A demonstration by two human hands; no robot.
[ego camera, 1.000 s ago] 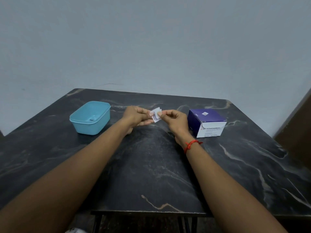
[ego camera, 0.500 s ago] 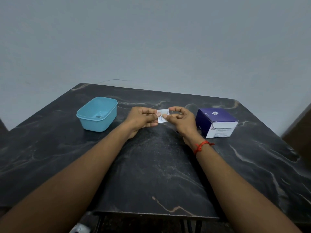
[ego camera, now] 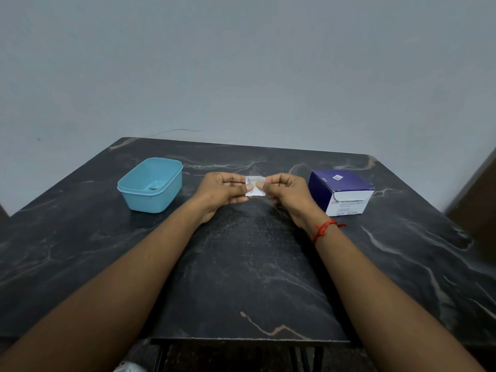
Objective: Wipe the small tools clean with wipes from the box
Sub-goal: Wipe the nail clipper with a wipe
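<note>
Sachet: small white square foil wipe sachet [ego camera: 255, 187], printed face toward me, held up over the far middle of the table, between tub and box.
Change: a second ago it sat tilted, one corner up, caught at its edges. Now it is level and squared to me, with both thumbs drawn in side by side on its face.
Seal: no tear or open edge that I can make out; it is small in view, so I hold this loosely.
Meaning: I judge this the set-up for tearing it open. One wipe is out of the box but not unwrapped, and no tool is wiped yet.
Left hand [ego camera: 222, 190]: thumb over curled fingers, pinching the sachet's left half.
Right hand [ego camera: 288, 193]: pinching the right half the same way; a red thread band [ego camera: 324, 229] is on the wrist.
Sachet relative to grip: clamped between the two pinches, only a strip of top and bottom edge showing.
Tools: something thin and metallic [ego camera: 154, 187] lies in the light blue plastic tub [ego camera: 150, 204], well left of my hands and untouched.
Box: dark blue and white cardboard wipe box [ego camera: 341, 191], just right of my right hand.
Surface: black veined marble table [ego camera: 241, 264].
</note>
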